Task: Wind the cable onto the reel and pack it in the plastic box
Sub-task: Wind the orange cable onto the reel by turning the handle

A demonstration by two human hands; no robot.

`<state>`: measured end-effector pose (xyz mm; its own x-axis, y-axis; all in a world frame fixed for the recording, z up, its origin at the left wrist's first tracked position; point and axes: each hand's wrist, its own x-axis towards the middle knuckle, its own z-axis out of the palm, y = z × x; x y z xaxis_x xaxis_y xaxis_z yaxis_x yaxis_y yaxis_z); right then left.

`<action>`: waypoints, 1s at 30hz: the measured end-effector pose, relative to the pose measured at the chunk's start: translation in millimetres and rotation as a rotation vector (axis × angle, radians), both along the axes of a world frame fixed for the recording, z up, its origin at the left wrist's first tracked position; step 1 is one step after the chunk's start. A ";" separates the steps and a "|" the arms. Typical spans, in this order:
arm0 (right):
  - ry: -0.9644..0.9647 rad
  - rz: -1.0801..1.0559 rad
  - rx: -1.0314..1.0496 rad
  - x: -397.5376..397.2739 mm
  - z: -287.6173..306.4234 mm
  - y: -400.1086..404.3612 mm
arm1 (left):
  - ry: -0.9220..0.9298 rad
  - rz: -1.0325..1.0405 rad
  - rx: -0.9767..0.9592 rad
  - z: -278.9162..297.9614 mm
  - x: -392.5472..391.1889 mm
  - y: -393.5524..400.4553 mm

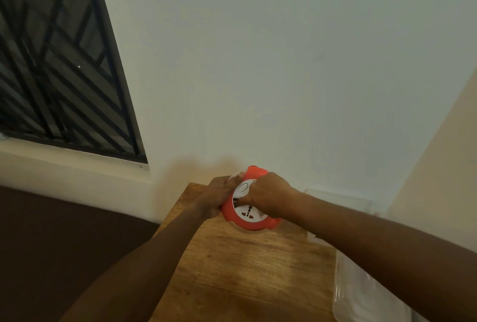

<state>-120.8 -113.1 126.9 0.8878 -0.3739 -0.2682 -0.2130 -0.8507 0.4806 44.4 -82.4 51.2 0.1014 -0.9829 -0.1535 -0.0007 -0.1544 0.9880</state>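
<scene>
A round cable reel (233, 214) with an orange rim and a white face with sockets stands at the far end of the wooden table (240, 270). My left hand (215, 196) grips its left rim. My right hand (268, 196) is closed on the white centre of the reel's face. A clear plastic box (361, 296) lies at the table's right edge, partly hidden by my right forearm. I cannot make out the cable itself.
A pale wall rises right behind the table. A barred window (59, 63) with a sill is on the left. A dark floor lies below to the left of the table. More clear plastic (343, 200) shows behind my right wrist.
</scene>
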 end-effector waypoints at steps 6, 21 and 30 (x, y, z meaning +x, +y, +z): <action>0.029 0.041 -0.027 0.0 -1.5 -2.6 | -0.016 -0.005 0.014 -1.0 0.2 -0.9; -0.351 -0.174 0.010 3.2 -32.9 -12.3 | -0.009 0.125 -0.084 8.4 -3.2 5.2; -1.376 -0.906 0.671 20.6 -70.9 -13.8 | 0.077 0.608 -0.221 -14.3 -52.0 -11.2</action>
<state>-100.1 -126.9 56.1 0.1796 -0.9762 0.1214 -0.5923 -0.2058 -0.7790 -7.6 -93.6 36.9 0.6464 -0.7628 0.0167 0.0950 0.1021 0.9902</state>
